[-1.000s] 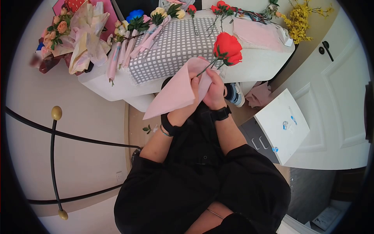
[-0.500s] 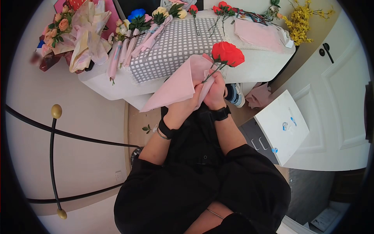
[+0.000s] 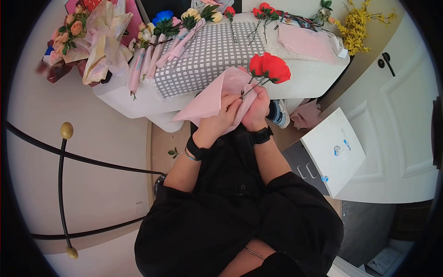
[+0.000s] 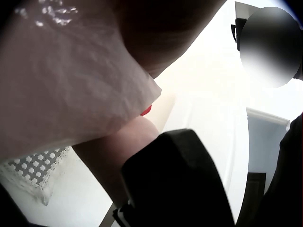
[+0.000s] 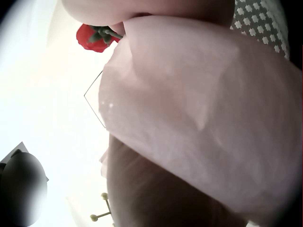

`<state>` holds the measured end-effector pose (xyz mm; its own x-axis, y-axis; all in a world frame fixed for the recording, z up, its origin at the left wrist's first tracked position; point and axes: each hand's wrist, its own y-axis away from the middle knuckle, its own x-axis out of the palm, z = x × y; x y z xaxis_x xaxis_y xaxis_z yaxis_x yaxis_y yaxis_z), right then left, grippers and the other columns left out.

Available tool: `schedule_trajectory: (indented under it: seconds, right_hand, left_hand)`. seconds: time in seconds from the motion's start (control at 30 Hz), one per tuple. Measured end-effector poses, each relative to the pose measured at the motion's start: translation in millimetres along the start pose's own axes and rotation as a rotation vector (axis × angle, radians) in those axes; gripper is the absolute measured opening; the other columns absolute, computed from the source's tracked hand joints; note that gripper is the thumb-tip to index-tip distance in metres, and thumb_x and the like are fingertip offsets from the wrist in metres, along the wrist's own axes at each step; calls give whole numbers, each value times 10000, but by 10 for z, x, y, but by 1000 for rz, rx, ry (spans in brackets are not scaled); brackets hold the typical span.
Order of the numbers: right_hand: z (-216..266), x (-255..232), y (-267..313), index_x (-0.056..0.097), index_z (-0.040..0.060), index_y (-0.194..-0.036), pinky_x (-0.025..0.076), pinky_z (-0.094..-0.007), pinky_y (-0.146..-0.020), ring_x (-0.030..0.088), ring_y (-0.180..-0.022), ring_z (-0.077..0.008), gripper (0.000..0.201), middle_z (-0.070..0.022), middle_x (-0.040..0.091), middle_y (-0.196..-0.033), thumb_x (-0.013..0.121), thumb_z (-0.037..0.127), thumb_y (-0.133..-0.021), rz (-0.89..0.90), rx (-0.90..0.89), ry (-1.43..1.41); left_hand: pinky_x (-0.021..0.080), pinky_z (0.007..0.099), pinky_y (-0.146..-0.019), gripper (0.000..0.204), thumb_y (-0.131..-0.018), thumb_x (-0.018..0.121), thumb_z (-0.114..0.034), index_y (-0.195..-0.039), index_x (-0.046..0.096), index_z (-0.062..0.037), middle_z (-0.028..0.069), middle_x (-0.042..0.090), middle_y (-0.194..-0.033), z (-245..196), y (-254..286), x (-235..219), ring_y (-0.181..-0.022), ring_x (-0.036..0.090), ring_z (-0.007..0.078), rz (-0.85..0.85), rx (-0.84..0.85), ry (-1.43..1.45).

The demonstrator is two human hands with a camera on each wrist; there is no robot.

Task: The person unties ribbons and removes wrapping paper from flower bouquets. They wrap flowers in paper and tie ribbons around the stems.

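Gripping a loosely rolled cone of thin pink wrapping paper (image 3: pixel 205 101), fingers curled on it, are your left hand (image 3: pixel 216 120) and right hand (image 3: pixel 255 111); red, layered roses on thin green stems (image 3: pixel 272 68) poke out past your fingertips; beyond, grey-and-white patterned cloth (image 3: pixel 203 57) on the white table (image 3: pixel 309 76).

Yellow blossoms (image 3: pixel 353 34) blaze near the white door (image 3: pixel 390 129), a drawer cabinet (image 3: pixel 341 166) stands beside it, and over left, a black frame (image 3: pixel 61 184) sports golden knobs (image 3: pixel 67 130)!
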<state>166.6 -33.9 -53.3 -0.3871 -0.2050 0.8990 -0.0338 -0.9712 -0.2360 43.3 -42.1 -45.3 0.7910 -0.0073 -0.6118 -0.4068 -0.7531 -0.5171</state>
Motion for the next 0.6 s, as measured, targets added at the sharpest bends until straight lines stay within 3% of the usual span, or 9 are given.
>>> schedule_trajectory:
  seconds: [0.1,0.17,0.2,0.27,0.37,0.43,0.5,0.6]
  right_hand:
    - [30,54,21,388,-2,-1359,335,-411,-1057,465,-1224,-303,601,-174,478,-1334,331,322,-857,12,2,12]
    - [15,31,8,387,-6,-1359,333,-414,-1059,461,-1228,-305,611,-177,476,-1336,335,334,-854,14,-1,-29]
    - [8,10,6,386,-10,-1358,332,-417,-1061,458,-1232,-307,622,-180,474,-1337,338,347,-851,14,-4,-69]
    - [7,-31,6,382,-4,-1361,340,-413,-1056,462,-1228,-301,601,-177,470,-1341,360,320,-856,38,-6,-84]
    - [-45,-74,12,372,8,-1369,358,-403,-1041,475,-1209,-286,564,-163,470,-1335,408,258,-864,25,-17,-45]
    - [-91,-69,23,366,15,-1373,369,-396,-1031,484,-1194,-278,551,-153,474,-1325,436,221,-867,-13,-30,11]
    - [-112,-4,49,356,25,-1380,384,-389,-1014,498,-1162,-265,542,-134,485,-1294,466,178,-871,-40,-91,367]
    - [-95,-44,44,347,25,-1385,384,-395,-1012,501,-1151,-262,556,-129,491,-1271,477,181,-867,14,-40,202]
  left_hand:
    - [485,299,-710,182,-891,586,-157,-1007,649,-32,89,607,-921,-102,-8,-56,-837,620,251,-50,-37,47]
    - [486,323,-690,174,-879,599,-139,-999,653,-24,113,602,-894,-212,-27,-109,-779,616,278,-6,-217,88]
    - [486,323,-690,174,-879,599,-139,-999,653,-24,113,602,-894,-192,-29,-101,-779,616,278,-6,-218,88]
    - [487,349,-677,167,-877,591,-127,-990,659,-25,123,613,-901,-138,-52,-82,-755,617,305,-68,-62,-18]
    - [488,368,-677,157,-869,589,-108,-964,663,-8,137,625,-906,-163,-58,-72,-759,616,323,-5,-133,-120]
    - [492,393,-663,159,-874,567,-113,-958,650,-5,159,631,-879,-157,-76,-76,-747,617,345,-64,-65,-112]
    - [495,419,-650,163,-880,546,-118,-952,637,-3,181,636,-853,-156,-89,-72,-735,618,367,-120,2,-102]
    - [486,413,-653,142,-869,547,-90,-915,638,10,183,627,-827,-170,-102,-78,-725,608,368,-204,42,26]
